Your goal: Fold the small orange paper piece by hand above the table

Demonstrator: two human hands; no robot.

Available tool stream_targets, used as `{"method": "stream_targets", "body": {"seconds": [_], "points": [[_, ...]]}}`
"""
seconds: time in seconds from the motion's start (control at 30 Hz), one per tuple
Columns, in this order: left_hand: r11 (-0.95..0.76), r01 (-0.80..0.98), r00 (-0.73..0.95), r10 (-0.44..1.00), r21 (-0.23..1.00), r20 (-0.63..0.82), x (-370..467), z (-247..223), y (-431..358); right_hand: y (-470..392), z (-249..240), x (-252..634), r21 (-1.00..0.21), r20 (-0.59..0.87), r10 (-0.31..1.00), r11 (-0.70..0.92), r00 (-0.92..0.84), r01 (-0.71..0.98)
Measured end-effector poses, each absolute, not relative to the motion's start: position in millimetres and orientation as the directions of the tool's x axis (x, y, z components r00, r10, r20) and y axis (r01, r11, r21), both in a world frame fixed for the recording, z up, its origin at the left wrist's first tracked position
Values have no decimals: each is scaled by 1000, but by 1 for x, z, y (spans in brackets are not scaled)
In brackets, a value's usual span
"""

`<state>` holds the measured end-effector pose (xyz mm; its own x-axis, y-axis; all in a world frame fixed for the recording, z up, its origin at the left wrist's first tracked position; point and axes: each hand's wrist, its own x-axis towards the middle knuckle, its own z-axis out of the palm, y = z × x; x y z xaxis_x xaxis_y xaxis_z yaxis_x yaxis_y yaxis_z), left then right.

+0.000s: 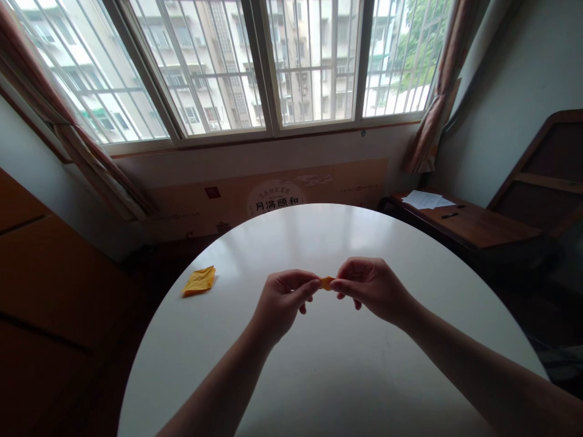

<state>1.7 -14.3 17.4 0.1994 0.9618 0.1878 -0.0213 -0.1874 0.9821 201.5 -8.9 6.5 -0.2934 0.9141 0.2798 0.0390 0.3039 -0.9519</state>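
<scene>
- left hand [281, 301]: fingers curled, thumb and fingertips pinched on the left end of a small orange folded paper piece [327, 282]
- right hand [371, 288]: same pinch on the right end of that piece; fingers curled in, knuckles up
- paper piece sits between the two hands, held above the round white table [337, 376], roughly over its middle; most of it is hidden by fingertips, shape can't be made out
- both forearms come in from the bottom edge, converging on the piece
- second bit of folded orange paper [199, 281] lies flat near the table's left edge, well apart from the hands
- beyond the table: cardboard panel with print [276, 197] leaning on the wall under the barred window [255, 60]
- right side: dark wooden desk [469, 224] with white sheets [426, 199] on it
</scene>
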Motion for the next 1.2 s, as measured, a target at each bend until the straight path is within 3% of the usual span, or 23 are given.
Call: {"method": "stream_targets", "body": {"seconds": [0.3, 0.47, 0.77, 0.9, 1.2], "points": [[-125, -139, 23, 991, 982, 130, -14, 22, -3, 9, 3, 212, -966, 256, 942, 243, -218, -82], [-103, -64, 25, 994, 993, 104, -14, 24, -4, 8, 5, 211, -967, 219, 964, 194, -152, -164], [9, 60, 159, 987, 998, -19, -3, 18, -7, -4, -2, 194, -987, 144, 902, 162, -407, 10], [36, 67, 203, 978, 997, -49, 1, 15, -8, -5, -8, 190, -991, 97, 922, 125, -374, 50], [7, 77, 101, 995, 997, -14, -3, 10, -3, -2, -10, 186, -1000, -14, 938, -22, -347, -19]]}}
